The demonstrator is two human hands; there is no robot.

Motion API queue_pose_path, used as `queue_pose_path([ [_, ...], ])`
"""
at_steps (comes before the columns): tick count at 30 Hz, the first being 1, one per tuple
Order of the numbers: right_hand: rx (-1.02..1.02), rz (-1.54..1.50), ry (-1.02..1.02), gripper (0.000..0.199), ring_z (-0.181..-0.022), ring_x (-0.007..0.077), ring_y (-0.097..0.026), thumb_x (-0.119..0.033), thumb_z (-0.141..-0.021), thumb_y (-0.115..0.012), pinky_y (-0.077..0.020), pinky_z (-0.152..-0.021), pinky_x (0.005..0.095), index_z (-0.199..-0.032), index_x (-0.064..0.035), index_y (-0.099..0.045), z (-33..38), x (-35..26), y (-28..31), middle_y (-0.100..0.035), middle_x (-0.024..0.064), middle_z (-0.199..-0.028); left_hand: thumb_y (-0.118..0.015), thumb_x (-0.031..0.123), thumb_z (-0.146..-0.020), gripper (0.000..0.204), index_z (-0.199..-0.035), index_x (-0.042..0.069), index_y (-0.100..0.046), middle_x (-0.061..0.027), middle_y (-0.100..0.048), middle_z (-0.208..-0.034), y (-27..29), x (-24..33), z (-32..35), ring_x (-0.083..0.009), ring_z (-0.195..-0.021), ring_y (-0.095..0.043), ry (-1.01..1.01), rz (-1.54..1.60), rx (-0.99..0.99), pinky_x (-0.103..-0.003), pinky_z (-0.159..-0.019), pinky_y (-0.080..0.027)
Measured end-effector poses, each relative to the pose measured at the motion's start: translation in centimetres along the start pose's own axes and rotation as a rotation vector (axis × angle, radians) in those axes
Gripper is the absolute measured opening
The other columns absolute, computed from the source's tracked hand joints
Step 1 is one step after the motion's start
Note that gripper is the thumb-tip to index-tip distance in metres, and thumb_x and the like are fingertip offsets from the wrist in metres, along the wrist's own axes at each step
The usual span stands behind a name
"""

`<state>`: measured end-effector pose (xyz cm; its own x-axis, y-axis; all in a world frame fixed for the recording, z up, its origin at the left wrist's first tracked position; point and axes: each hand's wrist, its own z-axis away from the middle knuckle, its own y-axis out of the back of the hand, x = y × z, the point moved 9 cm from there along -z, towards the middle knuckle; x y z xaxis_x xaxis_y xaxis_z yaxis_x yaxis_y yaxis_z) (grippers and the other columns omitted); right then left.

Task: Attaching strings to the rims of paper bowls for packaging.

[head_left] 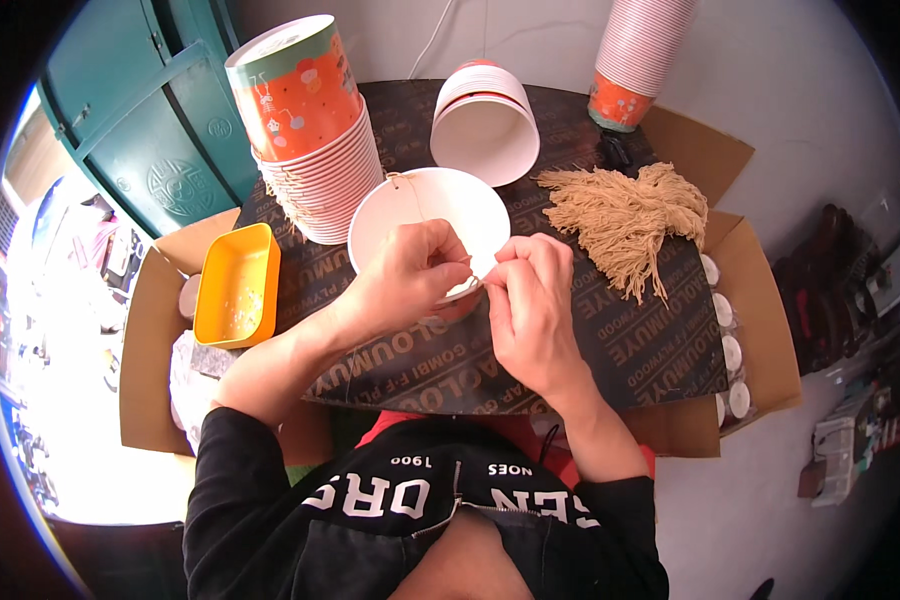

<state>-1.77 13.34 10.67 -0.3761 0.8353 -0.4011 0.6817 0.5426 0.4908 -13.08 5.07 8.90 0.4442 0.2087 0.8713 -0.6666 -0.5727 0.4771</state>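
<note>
A paper bucket (pixel 375 222) with a white inside stands in front of me, its mouth up and tipped slightly. Thin tan cord (pixel 394 180) is fastened at its far left rim and runs down inside. Over the bucket's mouth my left hand (pixel 420 265) is closed in a pinch on the cord near the close right rim. My right hand (pixel 535 315) pinches at the same spot from outside, fingertips touching the rim. A bit of cord shows between the two hands; its exact path there is hidden by the fingers.
Nested upside-down orange and green buckets (pixel 305 110) stand at the left, more buckets (pixel 485 135) lie at the back, and a tall stack (pixel 635 75) rises far right. A bundle of tan cords (pixel 630 215) lies right. A yellow tray (pixel 236 285) and open cartons (pixel 760 330) flank the dark board (pixel 620 350).
</note>
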Motion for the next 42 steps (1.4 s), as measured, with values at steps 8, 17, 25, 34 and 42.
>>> queue_pose_path([
  [8,-0.034,0.086,0.067,0.014,-0.101,0.0323,-0.05,0.007,-0.078,-0.064,-0.0426,-0.086,0.041,-0.087,0.0005,-0.055,2.3,-1.0,-0.5,-0.052,0.0129,-0.107,-0.066,0.001,-0.083,0.007,-0.086,-0.006,-0.064,-0.0057,-0.063,-0.072,0.4,-1.1,-0.7,-0.0099,-0.064,-0.059,0.086,0.003,0.016,-0.024,-0.056,-0.048],
  [17,0.054,-0.279,-0.103,0.019,-0.081,0.0294,-0.065,0.012,-0.08,-0.062,-0.0536,-0.068,0.0359,-0.092,0.001,-0.053,1.2,0.7,0.0,-0.059,0.0215,-0.113,-0.065,0.004,-0.087,0.008,-0.087,-0.004,-0.063,-0.0045,-0.064,-0.077,0.4,1.7,-0.2,-0.0097,-0.07,-0.06,-0.187,-0.092,-0.014,-0.025,-0.062,-0.049],
  [25,0.016,-0.587,-0.215,0.008,-0.072,0.0031,-0.055,0.009,-0.093,-0.051,-0.0456,-0.059,0.0188,-0.097,0.0027,-0.053,2.0,2.4,-2.0,-0.064,0.0103,-0.111,-0.066,-0.003,-0.083,0.005,-0.088,-0.004,-0.063,-0.0089,-0.062,-0.086,0.2,3.0,1.4,-0.0147,-0.078,-0.063,-0.32,-0.168,-0.002,-0.027,-0.068,-0.051],
  [34,0.146,-0.427,-0.14,0.012,-0.071,0.018,-0.056,0.009,-0.089,-0.058,-0.0469,-0.062,0.0286,-0.096,-0.0005,-0.054,2.0,1.5,-0.9,-0.056,0.0101,-0.087,-0.068,0.0,-0.079,0.009,-0.083,0.0,-0.059,-0.0114,-0.061,-0.082,0.5,2.5,2.4,-0.0248,-0.077,-0.062,-0.388,-0.216,0.091,-0.036,-0.075,-0.05],
  [42,0.198,-0.362,-0.278,0.014,-0.067,0.0178,-0.059,0.008,-0.087,-0.064,-0.0477,-0.058,0.0288,-0.096,0.0008,-0.056,2.6,1.7,-0.9,-0.057,0.0103,-0.084,-0.069,-0.006,-0.075,0.021,-0.088,0.006,-0.058,-0.0075,-0.062,-0.086,-0.8,4.3,4.0,-0.0267,-0.089,-0.061,-0.593,-0.407,0.079,-0.041,-0.093,-0.047],
])
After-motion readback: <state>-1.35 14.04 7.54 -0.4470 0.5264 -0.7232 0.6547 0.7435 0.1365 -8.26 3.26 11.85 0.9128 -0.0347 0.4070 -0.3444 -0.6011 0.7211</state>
